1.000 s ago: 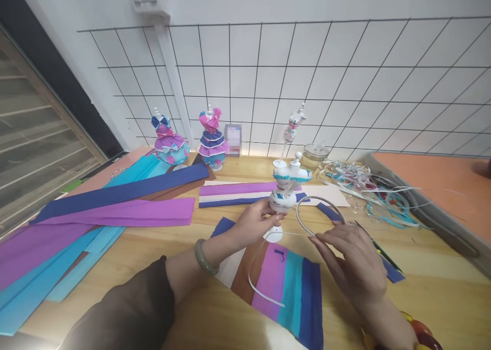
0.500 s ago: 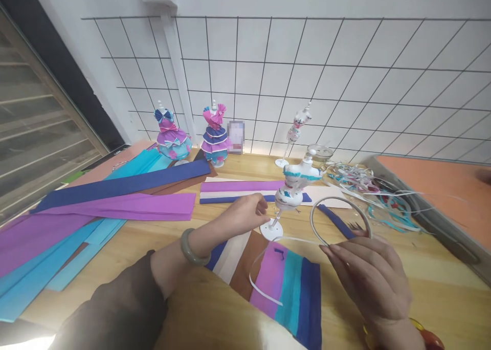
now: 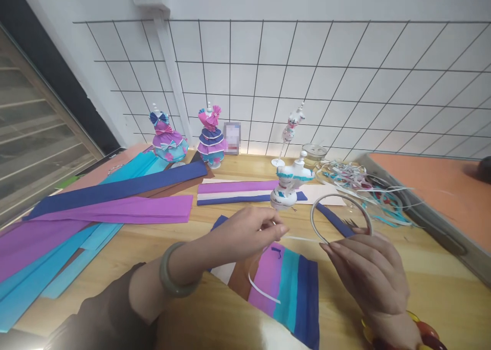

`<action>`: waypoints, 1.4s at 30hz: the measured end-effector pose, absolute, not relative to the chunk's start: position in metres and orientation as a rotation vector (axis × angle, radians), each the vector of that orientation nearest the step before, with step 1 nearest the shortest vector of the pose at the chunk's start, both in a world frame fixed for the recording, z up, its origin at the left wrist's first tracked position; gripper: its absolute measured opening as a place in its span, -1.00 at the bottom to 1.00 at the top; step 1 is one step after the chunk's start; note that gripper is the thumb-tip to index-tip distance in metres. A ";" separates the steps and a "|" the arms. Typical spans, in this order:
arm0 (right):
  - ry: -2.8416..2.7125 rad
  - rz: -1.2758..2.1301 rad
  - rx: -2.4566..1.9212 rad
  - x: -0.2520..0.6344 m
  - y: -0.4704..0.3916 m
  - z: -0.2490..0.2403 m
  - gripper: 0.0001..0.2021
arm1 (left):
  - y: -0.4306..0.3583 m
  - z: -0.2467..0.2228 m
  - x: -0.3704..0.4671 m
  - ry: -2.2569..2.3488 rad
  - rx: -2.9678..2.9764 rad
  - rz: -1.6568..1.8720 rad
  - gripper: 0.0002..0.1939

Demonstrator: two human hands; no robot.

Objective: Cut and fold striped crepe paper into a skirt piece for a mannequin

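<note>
My left hand [image 3: 264,230], a jade-like bangle [image 3: 165,274] on its wrist, is low in front of a small white dress form [image 3: 284,194] with a turquoise band round its top. Its thumb and fingers are curled in over a thin white ribbon [image 3: 259,289], which runs in on both sides of them; the grip itself is partly hidden. My right hand [image 3: 370,268] pinches a thin ring-shaped roll of the ribbon [image 3: 313,219] between thumb and fingers, held upright above the table. Below lie crepe paper strips [image 3: 289,283] in purple, turquoise and navy.
Long blue and purple crepe strips [image 3: 153,209] cover the left side. Two dressed forms [image 3: 169,137] and another bare form [image 3: 293,125] stand along the tiled wall. Ribbon scraps [image 3: 345,176] and a glass dish [image 3: 314,153] are behind, with an orange mat [image 3: 429,186] at right.
My left hand has moved right and slightly down, from beside the dress form's base to over the ribbon, covering the base. My right hand still holds the roll in nearly the same place.
</note>
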State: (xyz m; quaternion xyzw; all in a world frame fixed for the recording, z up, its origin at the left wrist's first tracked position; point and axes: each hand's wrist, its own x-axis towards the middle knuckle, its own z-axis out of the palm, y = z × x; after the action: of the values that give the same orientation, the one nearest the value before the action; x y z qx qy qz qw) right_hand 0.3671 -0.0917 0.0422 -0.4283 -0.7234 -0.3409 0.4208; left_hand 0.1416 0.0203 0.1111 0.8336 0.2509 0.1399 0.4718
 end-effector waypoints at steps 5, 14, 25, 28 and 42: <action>-1.812 -0.861 -1.086 0.368 -0.094 0.043 -0.73 | 0.013 0.105 0.145 0.500 1.673 0.282 -0.77; -1.768 -0.799 -1.157 0.374 -0.087 0.043 -0.79 | 0.000 0.108 0.144 0.614 1.810 0.379 -0.78; -1.491 -0.630 -1.095 0.373 -0.075 0.032 -0.75 | 0.000 0.108 0.142 0.664 2.111 0.491 -0.86; -1.497 -0.576 -1.100 0.372 -0.074 0.029 -0.73 | 0.001 0.106 0.142 0.644 2.245 0.532 -0.82; -1.683 -0.489 -1.130 0.366 -0.065 0.026 -0.66 | 0.005 0.108 0.145 0.781 2.486 0.512 -0.77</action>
State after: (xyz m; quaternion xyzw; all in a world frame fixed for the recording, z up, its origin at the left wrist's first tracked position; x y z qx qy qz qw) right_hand 0.3665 -0.0647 0.0259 -0.4679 -0.6973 -0.2026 0.5038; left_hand 0.1446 0.0049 0.1079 0.9086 0.2856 0.1870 0.2407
